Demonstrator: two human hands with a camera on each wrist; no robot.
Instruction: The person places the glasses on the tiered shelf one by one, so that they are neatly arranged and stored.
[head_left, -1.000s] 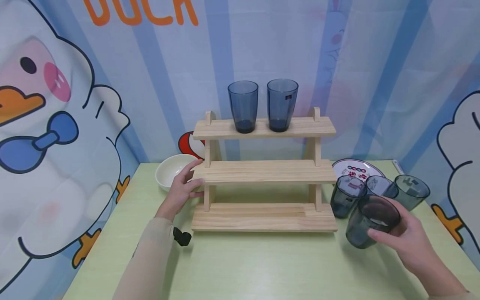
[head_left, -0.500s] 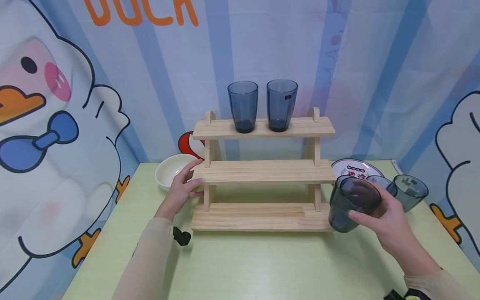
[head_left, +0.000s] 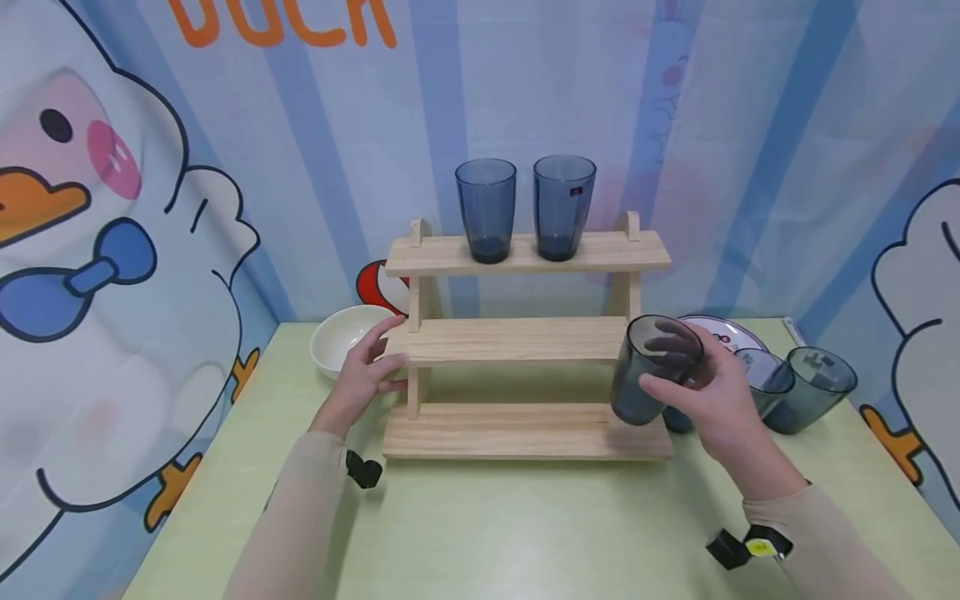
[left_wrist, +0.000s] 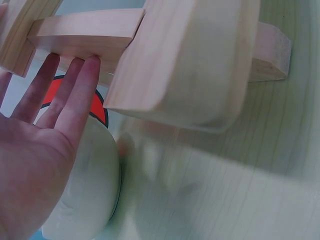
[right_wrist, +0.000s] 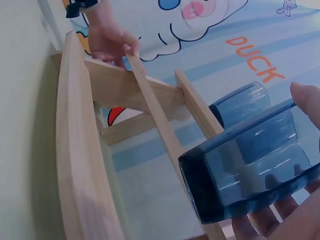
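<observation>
My right hand (head_left: pixel 723 408) holds a dark blue-grey glass tumbler (head_left: pixel 636 387), thumb on the near side and fingers round the far side. Slightly tilted, the tumbler hangs in front of the right end of a three-tier wooden shelf rack (head_left: pixel 510 340). In the right wrist view the tumbler (right_wrist: pixel 250 172) looks see-through, with nothing in it. My left hand (head_left: pixel 358 382) touches the rack's left end at the middle tier. The left wrist view shows its fingers (left_wrist: pixel 77 102) straight against the side wood. Two similar tumblers, a left one (head_left: pixel 486 208) and a right one (head_left: pixel 564 208), stand upright on the top tier.
Right of the rack, more tumblers (head_left: pixel 813 392) stand on the pale green table (head_left: pixel 525 533); one is mostly hidden behind my right hand. A printed plate (head_left: pixel 738 333) is behind them. A white bowl (head_left: pixel 333 337) sits by the left hand. A cartoon curtain (head_left: pixel 337 167) hangs behind.
My right hand has carried the tumbler left and up, from beside the other glasses to the front of the rack's right end. The left hand stays at the rack's left side.
</observation>
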